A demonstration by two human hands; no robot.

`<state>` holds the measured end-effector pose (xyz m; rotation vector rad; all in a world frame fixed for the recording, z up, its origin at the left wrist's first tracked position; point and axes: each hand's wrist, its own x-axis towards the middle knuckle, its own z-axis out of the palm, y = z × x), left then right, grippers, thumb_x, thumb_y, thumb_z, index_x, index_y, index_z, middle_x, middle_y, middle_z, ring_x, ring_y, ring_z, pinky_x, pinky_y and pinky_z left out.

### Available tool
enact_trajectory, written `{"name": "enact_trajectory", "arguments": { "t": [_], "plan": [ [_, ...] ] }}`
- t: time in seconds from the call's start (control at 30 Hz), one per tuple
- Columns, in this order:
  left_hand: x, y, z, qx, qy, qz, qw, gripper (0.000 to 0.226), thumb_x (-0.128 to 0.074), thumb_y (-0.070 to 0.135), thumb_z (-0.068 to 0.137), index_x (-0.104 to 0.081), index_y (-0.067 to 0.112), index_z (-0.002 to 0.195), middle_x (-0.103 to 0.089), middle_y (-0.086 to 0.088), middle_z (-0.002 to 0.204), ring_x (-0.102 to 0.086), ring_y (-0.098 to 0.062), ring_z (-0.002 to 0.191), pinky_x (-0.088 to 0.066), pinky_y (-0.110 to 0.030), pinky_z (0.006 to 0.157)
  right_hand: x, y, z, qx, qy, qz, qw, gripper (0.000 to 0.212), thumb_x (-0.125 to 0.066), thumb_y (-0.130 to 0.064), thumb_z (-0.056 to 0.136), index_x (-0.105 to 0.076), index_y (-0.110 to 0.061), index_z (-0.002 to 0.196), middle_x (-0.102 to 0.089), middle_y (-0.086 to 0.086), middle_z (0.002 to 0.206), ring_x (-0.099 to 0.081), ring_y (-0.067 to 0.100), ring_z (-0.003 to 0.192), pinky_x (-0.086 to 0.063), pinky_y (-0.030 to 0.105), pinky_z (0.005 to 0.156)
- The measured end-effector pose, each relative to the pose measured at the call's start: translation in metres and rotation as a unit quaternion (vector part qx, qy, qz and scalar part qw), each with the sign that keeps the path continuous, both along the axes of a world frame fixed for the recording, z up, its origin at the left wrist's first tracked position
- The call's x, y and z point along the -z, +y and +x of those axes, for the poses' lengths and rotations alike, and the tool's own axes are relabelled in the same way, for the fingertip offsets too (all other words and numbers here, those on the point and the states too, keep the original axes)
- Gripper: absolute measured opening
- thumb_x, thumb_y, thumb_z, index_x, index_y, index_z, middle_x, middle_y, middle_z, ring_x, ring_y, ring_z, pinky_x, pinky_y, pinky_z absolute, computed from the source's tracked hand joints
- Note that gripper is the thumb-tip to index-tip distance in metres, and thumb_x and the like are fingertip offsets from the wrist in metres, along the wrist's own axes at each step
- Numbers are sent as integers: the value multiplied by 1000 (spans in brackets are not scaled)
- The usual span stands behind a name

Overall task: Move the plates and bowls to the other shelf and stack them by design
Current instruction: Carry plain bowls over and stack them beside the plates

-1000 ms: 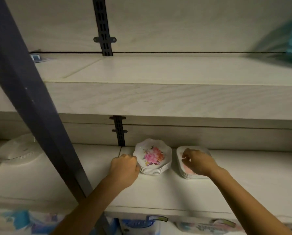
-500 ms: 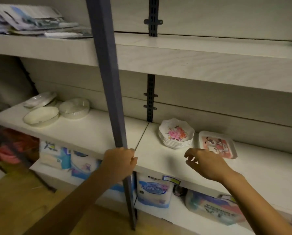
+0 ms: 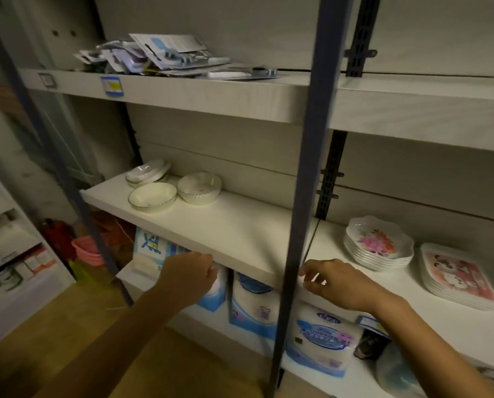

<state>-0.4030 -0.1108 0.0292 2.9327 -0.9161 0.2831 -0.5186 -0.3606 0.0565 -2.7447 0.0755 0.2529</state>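
Two sorted stacks, floral plates (image 3: 379,244) and cartoon plates (image 3: 458,275), sit on the right shelf (image 3: 406,307); white bowls (image 3: 152,195) on the left shelf (image 3: 240,225) likely remain; left hand (image 3: 191,278) and right hand (image 3: 337,282) hover empty, fingers loosely curled.

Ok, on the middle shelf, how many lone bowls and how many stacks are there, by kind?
Lone white bowls: 2
Leaning pile of white dishes: 1
Stack of flower plates: 1
Stack of cartoon plates: 1
Total: 5
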Motion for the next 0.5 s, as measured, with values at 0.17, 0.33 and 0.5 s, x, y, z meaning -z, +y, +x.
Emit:
{"name": "enact_trajectory", "arguments": {
  "t": [0.17, 0.33, 0.5],
  "plan": [
    [-12, 72, 51, -2, -40, 39, 998, 30, -78, 38, 67, -57, 21, 55, -44, 3, 45, -46, -6, 41, -12, -8, 42, 3, 61, 54, 10, 1, 49, 999, 27, -51, -28, 93, -55, -26, 119, -62, -4, 117, -60, 12, 104, -50, 28, 92],
    [-7, 141, 110, -5, -31, 5, 1000, 28, -61, 39, 85, -46, 26, 65, -33, 10, 54, -44, -8, 54, -15, -10, 44, 1, 117, 114, 22, -9, 18, 1000, 30, -49, -31, 94, -53, -25, 123, -60, -4, 123, -59, 14, 107, -49, 30, 93],
    [-1, 183, 166, 7, -20, 22, 1000, 32, -37, 42, 96, -59, 19, 96, -53, 5, 86, -48, -8, 77, -31, -15, 56, -1, 159, 166, 38, -16, -18, 999, 32, -46, -34, 95, -53, -25, 124, -61, -4, 124, -58, 16, 108, -46, 31, 90]
  ]
}}
